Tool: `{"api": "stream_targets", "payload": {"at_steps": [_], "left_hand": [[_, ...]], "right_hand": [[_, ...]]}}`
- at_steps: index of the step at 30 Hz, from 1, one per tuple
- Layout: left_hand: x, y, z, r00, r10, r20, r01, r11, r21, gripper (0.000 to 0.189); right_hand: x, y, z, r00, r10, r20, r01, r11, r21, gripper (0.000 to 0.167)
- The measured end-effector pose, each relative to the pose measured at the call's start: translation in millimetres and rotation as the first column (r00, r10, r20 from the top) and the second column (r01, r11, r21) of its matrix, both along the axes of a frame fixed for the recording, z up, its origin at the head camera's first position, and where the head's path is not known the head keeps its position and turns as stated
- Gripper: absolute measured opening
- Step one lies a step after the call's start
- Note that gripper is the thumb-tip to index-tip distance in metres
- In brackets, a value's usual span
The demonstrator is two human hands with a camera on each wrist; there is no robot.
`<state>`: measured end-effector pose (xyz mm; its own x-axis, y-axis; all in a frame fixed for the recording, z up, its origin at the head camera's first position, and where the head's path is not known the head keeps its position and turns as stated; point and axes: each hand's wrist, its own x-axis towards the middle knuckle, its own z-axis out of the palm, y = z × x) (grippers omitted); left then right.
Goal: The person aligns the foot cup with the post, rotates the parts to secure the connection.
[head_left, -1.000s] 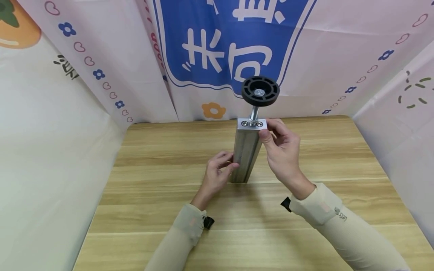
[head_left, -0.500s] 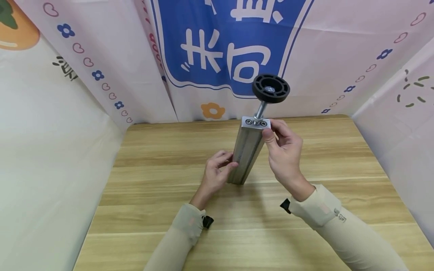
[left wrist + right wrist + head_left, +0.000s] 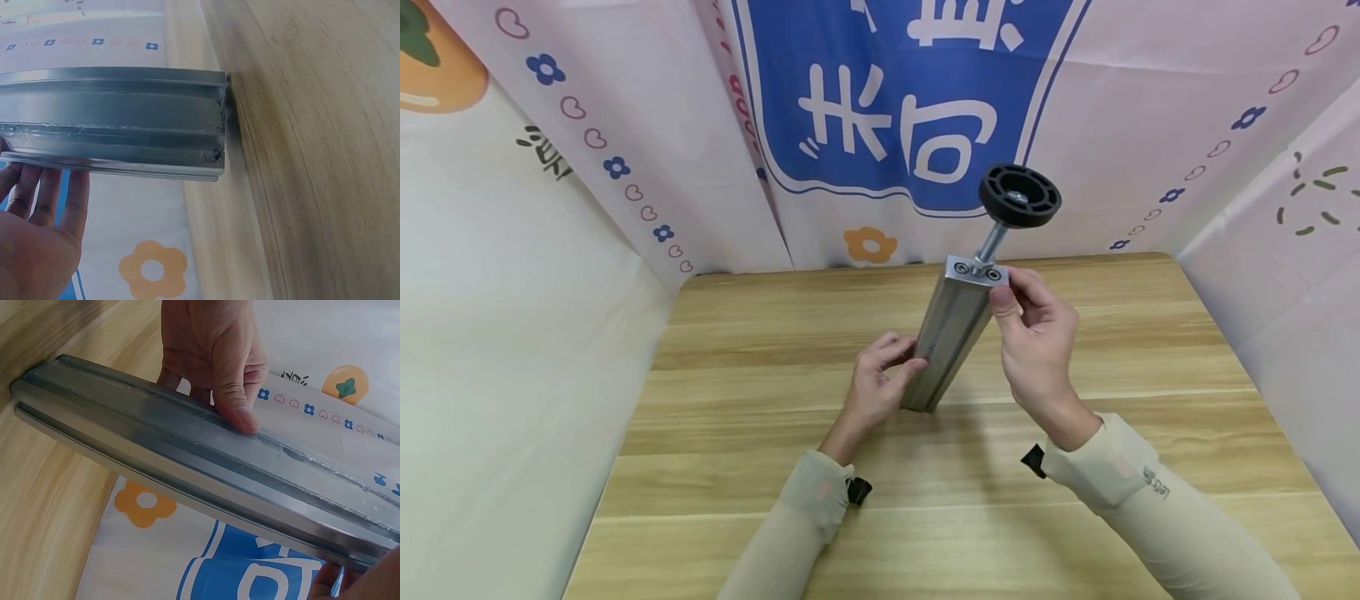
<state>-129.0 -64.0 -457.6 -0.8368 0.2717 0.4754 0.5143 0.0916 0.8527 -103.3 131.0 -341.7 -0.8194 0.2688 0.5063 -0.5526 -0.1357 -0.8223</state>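
A grooved aluminium profile (image 3: 951, 333) leans to the right on the table, its lower end at the wood. From the plate on its upper end, fixed with two screws, rises a threaded rod carrying a round black levelling foot (image 3: 1019, 197). My left hand (image 3: 880, 379) pinches the lower left side of the profile, thumb in front and fingers behind. Near the top, my right hand (image 3: 1037, 342) grips the right edge, its thumb on the front. The right wrist view shows the profile (image 3: 187, 450) lengthwise, with my left hand (image 3: 219, 356) on its far edge.
The wooden table (image 3: 737, 500) runs back to a printed cloth (image 3: 1120, 125) with a blue panel. White cloth sides (image 3: 512, 333) stand to the left and right. The black foot hangs in front of the back cloth.
The profile's top, with the black foot, has tilted to the right along with my right hand. Its lower end has shifted slightly left. My left hand has stayed nearly in place.
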Motion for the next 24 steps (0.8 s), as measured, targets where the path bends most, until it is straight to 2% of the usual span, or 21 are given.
{"api": "stream_targets", "payload": {"at_steps": [6,13,24], "left_hand": [[-0.4,-0.3,0.9,1.0,0.002,-0.012,-0.002,1.0,-0.006,0.025],[-0.5,-1.6,2.5,1.0,0.002,-0.017,-0.003,1.0,-0.013,0.027],[0.9,-2.7,5.3,1.0,0.022,0.019,-0.021,1.0,-0.017,0.026]], "right_hand": [[0.6,2.5,-1.9,0.999,-0.028,0.02,0.028,1.0,-0.011,0.033],[0.6,4.4,-3.3,0.998,-0.039,0.047,0.041,0.998,-0.056,0.026],[4.1,6.7,-4.8,0.996,-0.004,0.09,0.019,0.986,-0.164,0.024]]}}
